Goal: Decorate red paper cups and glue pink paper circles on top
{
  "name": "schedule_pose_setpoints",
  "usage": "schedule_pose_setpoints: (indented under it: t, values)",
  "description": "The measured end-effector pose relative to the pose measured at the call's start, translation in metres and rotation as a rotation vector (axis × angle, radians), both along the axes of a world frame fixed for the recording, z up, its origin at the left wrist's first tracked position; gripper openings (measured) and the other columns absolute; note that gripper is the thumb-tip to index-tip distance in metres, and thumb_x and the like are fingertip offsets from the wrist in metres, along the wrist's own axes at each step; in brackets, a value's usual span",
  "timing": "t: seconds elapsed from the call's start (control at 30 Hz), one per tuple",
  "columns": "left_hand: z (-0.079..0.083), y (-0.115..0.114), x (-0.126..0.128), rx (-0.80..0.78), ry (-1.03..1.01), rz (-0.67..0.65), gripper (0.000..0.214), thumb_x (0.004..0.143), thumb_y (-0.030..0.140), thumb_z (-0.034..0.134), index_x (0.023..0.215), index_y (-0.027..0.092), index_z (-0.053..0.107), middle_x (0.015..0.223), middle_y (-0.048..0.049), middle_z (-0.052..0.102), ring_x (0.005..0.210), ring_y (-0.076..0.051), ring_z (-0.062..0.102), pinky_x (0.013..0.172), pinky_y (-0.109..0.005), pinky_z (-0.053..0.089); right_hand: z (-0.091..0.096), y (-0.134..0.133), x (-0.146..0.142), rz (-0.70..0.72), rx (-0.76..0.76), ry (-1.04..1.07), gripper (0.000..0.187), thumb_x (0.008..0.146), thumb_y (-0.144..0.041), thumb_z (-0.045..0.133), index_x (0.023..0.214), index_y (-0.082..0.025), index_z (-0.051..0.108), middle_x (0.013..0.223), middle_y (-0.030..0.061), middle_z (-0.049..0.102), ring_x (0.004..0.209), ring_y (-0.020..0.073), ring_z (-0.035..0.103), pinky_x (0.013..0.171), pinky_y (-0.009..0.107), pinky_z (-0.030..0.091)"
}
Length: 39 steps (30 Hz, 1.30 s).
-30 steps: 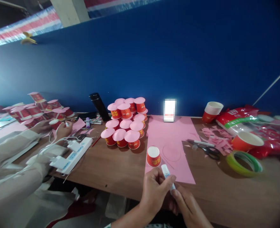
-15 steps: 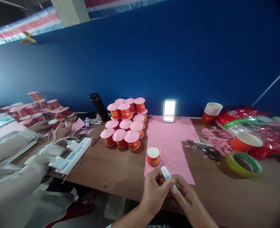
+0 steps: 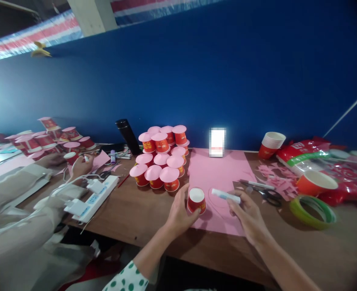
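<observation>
Both grips: just split, lower centre
Left hand [image 3: 180,214]: now around inverted red paper cup [image 3: 196,197], likely steadying it
Right hand [image 3: 248,216]: pinching glue stick [image 3: 223,195] alone

Tall blue partition [image 3: 196,81], brightest toward the left, brown wood-grain table [image 3: 136,210], pale pillar [image 3: 91,16], striped sheeting [image 3: 53,30]

Cup [image 3: 197,205] is red with yellow print, white on top. Glue stick [image 3: 226,196] is white, light-blue label. Sheet [image 3: 217,165] plain pink. Stacked cups [image 3: 161,146] red and yellow, discs [image 3: 169,175] pink. Sleeve [image 3: 129,279] white, green dots. Desk [image 3: 129,220] brown, wall [image 3: 196,72] solid blue, flask [image 3: 127,136] black, tape roll [image 3: 305,220] yellow-green.
</observation>
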<state>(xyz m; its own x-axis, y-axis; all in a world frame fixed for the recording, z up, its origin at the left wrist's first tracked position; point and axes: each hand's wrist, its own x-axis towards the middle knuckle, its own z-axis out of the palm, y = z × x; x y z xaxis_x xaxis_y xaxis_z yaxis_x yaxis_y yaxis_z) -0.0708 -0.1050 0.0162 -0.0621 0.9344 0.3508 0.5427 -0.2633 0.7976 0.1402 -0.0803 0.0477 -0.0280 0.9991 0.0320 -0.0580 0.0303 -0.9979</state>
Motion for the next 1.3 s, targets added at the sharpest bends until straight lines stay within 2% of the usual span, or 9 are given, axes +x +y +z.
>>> schedule_pose_setpoints:
  t: [0.1,0.2,0.27,0.37,0.5,0.63,0.87,1.07,1.3]
  values:
    - [-0.012,0.010,0.003,-0.018,-0.068,-0.024,0.068,0.067,0.013,0.063,0.130,0.020,0.037,0.127,-0.0118,0.051,0.117,-0.025,0.050,0.099,-0.043,0.041,-0.005,0.010,-0.008,-0.010,0.067,-0.011,0.031,0.072,-0.042,0.068,0.088,-0.018,0.057,0.057,-0.0055,0.045,0.050,0.0089,0.042,0.045,0.021,0.036]
    - [-0.021,0.010,0.011,0.013,-0.141,0.043,0.061,0.067,0.013,0.063,0.124,0.021,0.043,0.122,-0.0100,0.054,0.111,-0.023,0.053,0.096,-0.041,0.044,-0.011,0.014,-0.018,-0.017,0.092,0.004,0.028,0.075,-0.042,0.066,0.087,-0.019,0.055,0.061,-0.0031,0.052,0.053,0.0105,0.047,0.046,0.021,0.040]
    - [-0.024,0.008,0.015,0.035,-0.159,0.092,0.059,0.065,0.013,0.066,0.120,0.021,0.045,0.119,-0.0095,0.054,0.108,-0.023,0.055,0.092,-0.039,0.046,-0.013,0.015,-0.023,-0.028,0.097,0.040,0.028,0.074,-0.042,0.067,0.086,-0.020,0.053,0.073,0.0011,0.060,0.058,0.0119,0.053,0.048,0.022,0.043]
    - [-0.024,0.005,0.018,0.066,-0.154,0.128,0.059,0.064,0.014,0.068,0.118,0.020,0.046,0.115,-0.0087,0.055,0.105,-0.023,0.055,0.090,-0.038,0.046,-0.015,0.014,-0.029,-0.050,0.135,0.066,0.027,0.073,-0.039,0.068,0.085,-0.020,0.052,0.083,0.0029,0.062,0.061,0.0115,0.054,0.050,0.022,0.045]
    - [-0.025,0.005,0.018,0.082,-0.154,0.131,0.059,0.063,0.014,0.068,0.118,0.020,0.046,0.113,-0.0086,0.056,0.104,-0.022,0.055,0.089,-0.037,0.046,-0.016,0.013,-0.030,-0.077,0.199,0.019,0.020,0.079,-0.035,0.063,0.089,-0.019,0.056,0.074,-0.0005,0.060,0.060,0.0106,0.054,0.056,0.023,0.047]
    - [-0.024,0.005,0.018,0.078,-0.145,0.122,0.059,0.063,0.013,0.067,0.118,0.019,0.046,0.113,-0.0092,0.056,0.104,-0.023,0.055,0.089,-0.037,0.046,-0.015,0.013,-0.031,-0.093,0.237,0.002,0.018,0.081,-0.034,0.060,0.089,-0.019,0.056,0.076,0.0003,0.061,0.063,0.0115,0.056,0.061,0.025,0.049]
    - [-0.021,0.004,0.019,0.072,-0.151,0.122,0.059,0.063,0.014,0.067,0.118,0.020,0.047,0.114,-0.0090,0.056,0.103,-0.023,0.055,0.089,-0.038,0.046,-0.019,0.014,-0.034,-0.081,0.249,-0.034,0.018,0.084,-0.035,0.057,0.093,-0.019,0.055,0.085,0.0027,0.063,0.069,0.0128,0.059,0.065,0.026,0.051]
    - [-0.023,0.005,0.019,0.074,-0.155,0.113,0.058,0.064,0.016,0.067,0.118,0.020,0.046,0.114,-0.0092,0.056,0.103,-0.023,0.055,0.089,-0.038,0.046,-0.026,0.015,-0.032,-0.043,0.260,-0.089,0.020,0.085,-0.034,0.056,0.098,-0.020,0.055,0.085,0.0029,0.063,0.069,0.0140,0.060,0.067,0.027,0.051]
    - [-0.025,0.005,0.018,0.080,-0.151,0.115,0.059,0.063,0.013,0.067,0.118,0.020,0.046,0.114,-0.0087,0.055,0.103,-0.023,0.054,0.089,-0.038,0.046,-0.021,0.011,-0.033,-0.014,0.292,-0.117,0.019,0.086,-0.033,0.055,0.099,-0.019,0.055,0.088,0.0038,0.062,0.072,0.0144,0.060,0.069,0.027,0.051]
